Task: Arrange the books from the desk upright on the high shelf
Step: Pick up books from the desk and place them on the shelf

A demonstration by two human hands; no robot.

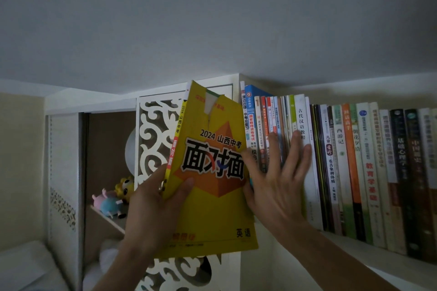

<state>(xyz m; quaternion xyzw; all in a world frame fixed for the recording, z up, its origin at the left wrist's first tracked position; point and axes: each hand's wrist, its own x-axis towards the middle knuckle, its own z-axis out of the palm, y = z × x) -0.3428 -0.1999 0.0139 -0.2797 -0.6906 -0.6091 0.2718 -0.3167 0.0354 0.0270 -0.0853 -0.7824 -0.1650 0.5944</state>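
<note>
The yellow book [212,172] has a glossy paper cover, creased and torn at the top edge. The row of books [354,160] shows smooth paper spines, some with a light shine. The shelf [354,247] looks like white painted wood, matt. The carved panel [153,130] is smooth and white. The toys [113,198] are soft plush cloth.

A single head-worn wide-angle camera looks forward and slightly upward at the high shelf [354,247], close enough that the row of upright books [354,168] fills the right half of the frame. Left of the shelf, the carved white panel [153,139] and an open cubby with plush toys [113,198] sit nearly as close. Above the shelf, bare wall and ceiling fill the upper frame. Both forearms enter from the bottom edge, below the shelf.
</note>
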